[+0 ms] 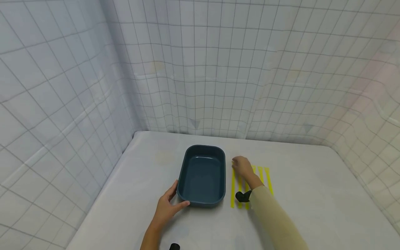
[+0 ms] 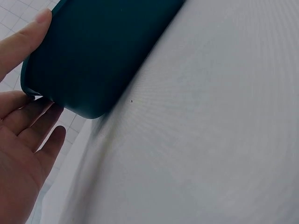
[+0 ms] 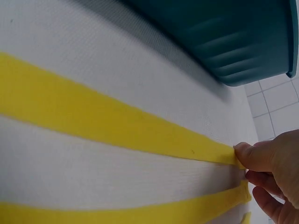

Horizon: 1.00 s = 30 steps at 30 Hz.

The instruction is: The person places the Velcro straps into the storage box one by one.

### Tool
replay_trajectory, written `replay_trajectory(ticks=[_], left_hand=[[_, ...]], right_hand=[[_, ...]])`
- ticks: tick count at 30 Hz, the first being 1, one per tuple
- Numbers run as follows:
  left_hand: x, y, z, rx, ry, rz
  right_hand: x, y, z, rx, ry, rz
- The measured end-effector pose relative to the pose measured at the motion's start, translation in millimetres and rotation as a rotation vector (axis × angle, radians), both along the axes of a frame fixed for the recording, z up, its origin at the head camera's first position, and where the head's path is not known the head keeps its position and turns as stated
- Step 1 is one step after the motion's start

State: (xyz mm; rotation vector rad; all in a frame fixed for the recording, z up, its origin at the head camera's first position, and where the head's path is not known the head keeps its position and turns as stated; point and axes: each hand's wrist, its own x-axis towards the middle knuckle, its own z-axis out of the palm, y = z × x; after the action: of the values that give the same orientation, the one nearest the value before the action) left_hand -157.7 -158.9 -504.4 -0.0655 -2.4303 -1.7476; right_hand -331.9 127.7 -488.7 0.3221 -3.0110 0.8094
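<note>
The right hand pinches the far end of a yellow strip, its thumb on top of the strip's end and the other fingers bent in below. That strip lies flat along most of its length, the nearest of the group to the tray. Other yellow strips lie beside it in a row with gaps between them, partly hidden under the right forearm. A pale sleeve covers that forearm, and a black device sits at the wrist.

The left hand grips the near left corner of a dark teal tray, thumb on the near rim and fingers spread along the left side. The tray stands upright and open-topped, with rounded corners, to the left of the strips and near them without touching. The right wrist view shows ridges on its outer wall.

Tray and strips rest on a white surface. Beyond its far edge hangs a white curtain with a dark grid, and similar gridded sheets rise at left and right.
</note>
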Motion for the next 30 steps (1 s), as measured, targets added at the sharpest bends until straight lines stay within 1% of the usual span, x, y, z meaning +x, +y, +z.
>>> replay_trajectory(ticks=[6, 9, 13, 18, 22, 25, 30], left_hand=[[-1.0, -0.4, -1.3, 0.006, 0.003, -0.003], [-0.9, -0.6, -1.3, 0.011, -0.003, -0.003], [-0.2, -0.6, -1.6, 0.012, -0.009, -0.001], [0.9, -0.5, -2.8, 0.012, -0.014, -0.001], [2.2, -0.1, -1.9, 0.026, -0.012, -0.003], [2.9, -0.3, -0.6, 0.039, -0.012, -0.008], [3.1, -1.0, 0.3, 0.044, -0.019, -0.013]], right_hand=[[-3.5, 2.0, -1.7, -0.007, 0.022, 0.021], [-5.5, 2.9, -3.5, -0.023, 0.017, 0.018], [-5.4, 2.8, -5.3, -0.06, -0.015, -0.012], [-5.3, 2.2, -6.4, -0.09, -0.034, -0.053], [-4.6, 2.1, -5.8, -0.127, -0.057, -0.083], [-4.2, 2.9, -5.4, -0.15, -0.072, -0.095], [-3.1, 3.6, -4.8, -0.156, -0.093, -0.105]])
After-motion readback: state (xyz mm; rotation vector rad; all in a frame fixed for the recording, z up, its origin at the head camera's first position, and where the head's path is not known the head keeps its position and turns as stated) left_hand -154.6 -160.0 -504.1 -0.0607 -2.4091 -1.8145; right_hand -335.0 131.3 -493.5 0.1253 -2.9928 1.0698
